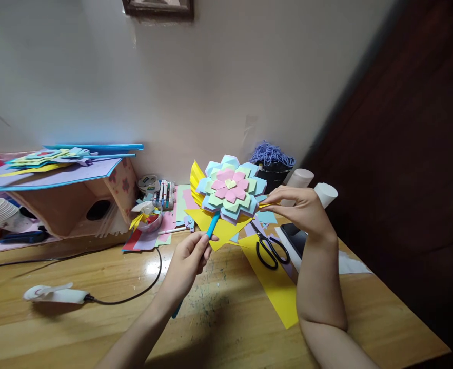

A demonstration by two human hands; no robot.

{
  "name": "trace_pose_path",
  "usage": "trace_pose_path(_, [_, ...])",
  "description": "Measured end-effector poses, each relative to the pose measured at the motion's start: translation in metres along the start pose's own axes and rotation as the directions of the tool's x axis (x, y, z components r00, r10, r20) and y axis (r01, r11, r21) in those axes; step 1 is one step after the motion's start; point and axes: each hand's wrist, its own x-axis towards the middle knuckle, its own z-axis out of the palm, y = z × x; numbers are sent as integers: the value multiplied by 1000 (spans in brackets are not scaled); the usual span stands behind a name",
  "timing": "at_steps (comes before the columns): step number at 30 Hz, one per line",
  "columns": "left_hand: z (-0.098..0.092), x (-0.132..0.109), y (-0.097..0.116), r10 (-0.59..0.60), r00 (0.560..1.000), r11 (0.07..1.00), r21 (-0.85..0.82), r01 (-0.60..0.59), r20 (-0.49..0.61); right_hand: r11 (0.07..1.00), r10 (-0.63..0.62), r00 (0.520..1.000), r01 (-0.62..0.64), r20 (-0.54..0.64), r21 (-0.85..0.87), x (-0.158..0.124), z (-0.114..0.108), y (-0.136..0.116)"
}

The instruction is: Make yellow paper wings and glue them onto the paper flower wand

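Left hand is gripping the stem, right hand pinching yellow leaf, inside surface's right edge; tugging could rip the flower.

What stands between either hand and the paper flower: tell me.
Nothing visible does. The left hand grips the blue stem of the paper flower, and the right hand pinches yellow paper at its right edge. The scissors lie on the table, not between them.
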Motion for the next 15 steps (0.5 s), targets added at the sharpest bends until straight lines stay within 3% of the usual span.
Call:
trace_pose_path(9, [-6, 6, -2, -4, 1000, 1000, 3, 4, -5, 997, 72, 997, -71, -25, 30, -2, -5, 8])
trace_pose_path(12, [-7, 7, -1, 0, 1000, 1000, -12, 0, -10, 994, 99, 988, -92, -121, 67, -2, -9, 15])
trace_pose_path(15, [-8, 8, 0, -3, 999, 999, -35, 2, -32, 991, 119, 946, -93, -301, 99, 1, -10, 21])
